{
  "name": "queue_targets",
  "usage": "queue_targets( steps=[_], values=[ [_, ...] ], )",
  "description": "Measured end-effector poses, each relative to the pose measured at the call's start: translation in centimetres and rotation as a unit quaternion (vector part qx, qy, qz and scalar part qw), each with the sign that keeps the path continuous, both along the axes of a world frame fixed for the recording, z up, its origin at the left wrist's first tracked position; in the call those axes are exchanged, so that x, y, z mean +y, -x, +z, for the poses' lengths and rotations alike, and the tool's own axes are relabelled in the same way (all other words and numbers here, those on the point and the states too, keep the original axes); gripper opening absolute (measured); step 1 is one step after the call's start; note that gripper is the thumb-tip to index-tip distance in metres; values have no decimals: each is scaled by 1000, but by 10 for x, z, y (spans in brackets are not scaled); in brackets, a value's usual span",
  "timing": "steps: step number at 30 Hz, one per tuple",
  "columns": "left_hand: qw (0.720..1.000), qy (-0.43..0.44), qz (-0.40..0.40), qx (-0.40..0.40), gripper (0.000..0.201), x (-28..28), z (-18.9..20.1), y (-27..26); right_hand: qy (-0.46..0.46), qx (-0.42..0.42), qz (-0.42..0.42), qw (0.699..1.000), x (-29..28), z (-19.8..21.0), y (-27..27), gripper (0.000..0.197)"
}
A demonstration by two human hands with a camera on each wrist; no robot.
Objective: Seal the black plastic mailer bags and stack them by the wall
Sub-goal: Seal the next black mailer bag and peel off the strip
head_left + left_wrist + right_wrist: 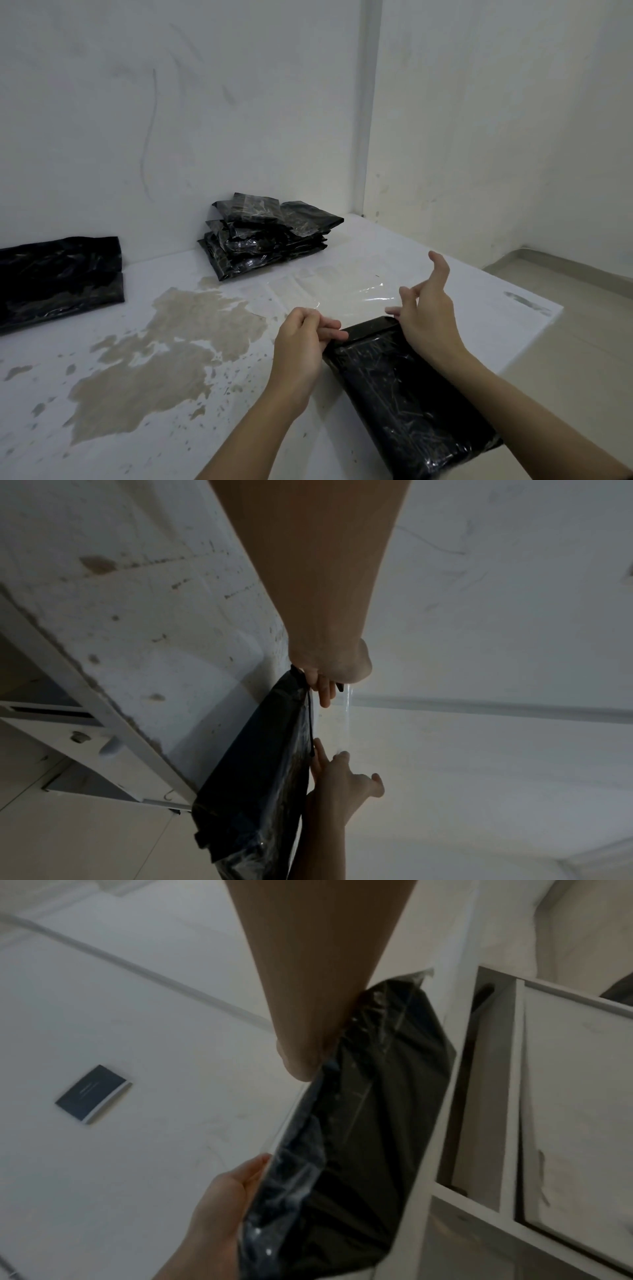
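Note:
A filled black mailer bag [404, 394] lies near the table's front right edge, and its clear flap [349, 298] stretches away from me. My left hand [308, 329] pinches the flap's left corner with curled fingers. At the right end my right hand [421, 305] holds the flap between thumb and forefinger, the other fingers spread upward. The left wrist view shows the bag [260, 764], my left hand [325, 680] and my right hand [342, 777]. In the right wrist view the bag [359, 1123] hides my right fingers. A stack of sealed black bags [270, 233] sits by the back wall.
A second pile of black bags [58, 277] lies at the far left against the wall. The white table [342, 455] has a large brown stain [178, 342] in the middle. Its right edge [527, 329] drops to the floor. Walls close the back and right.

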State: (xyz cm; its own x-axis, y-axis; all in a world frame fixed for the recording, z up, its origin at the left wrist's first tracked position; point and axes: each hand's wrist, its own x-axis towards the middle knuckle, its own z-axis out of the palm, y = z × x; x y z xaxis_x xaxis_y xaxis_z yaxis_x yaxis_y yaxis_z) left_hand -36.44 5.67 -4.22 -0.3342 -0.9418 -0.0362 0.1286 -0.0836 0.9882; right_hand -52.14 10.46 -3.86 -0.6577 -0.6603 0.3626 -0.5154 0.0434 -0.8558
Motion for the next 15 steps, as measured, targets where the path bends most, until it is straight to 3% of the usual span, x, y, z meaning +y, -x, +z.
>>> queue_targets(
  steps=[6,12,15],
  values=[
    [989,109,50,-86,28,0,-14,-2,7,38,-20,999,0,-8,-4,67],
    [989,87,55,-108,29,1,-10,0,15,26,-22,999,3,-7,1,70],
    [980,125,49,-145,29,1,-7,1,2,13,-29,1000,4,-8,4,73]
  ],
)
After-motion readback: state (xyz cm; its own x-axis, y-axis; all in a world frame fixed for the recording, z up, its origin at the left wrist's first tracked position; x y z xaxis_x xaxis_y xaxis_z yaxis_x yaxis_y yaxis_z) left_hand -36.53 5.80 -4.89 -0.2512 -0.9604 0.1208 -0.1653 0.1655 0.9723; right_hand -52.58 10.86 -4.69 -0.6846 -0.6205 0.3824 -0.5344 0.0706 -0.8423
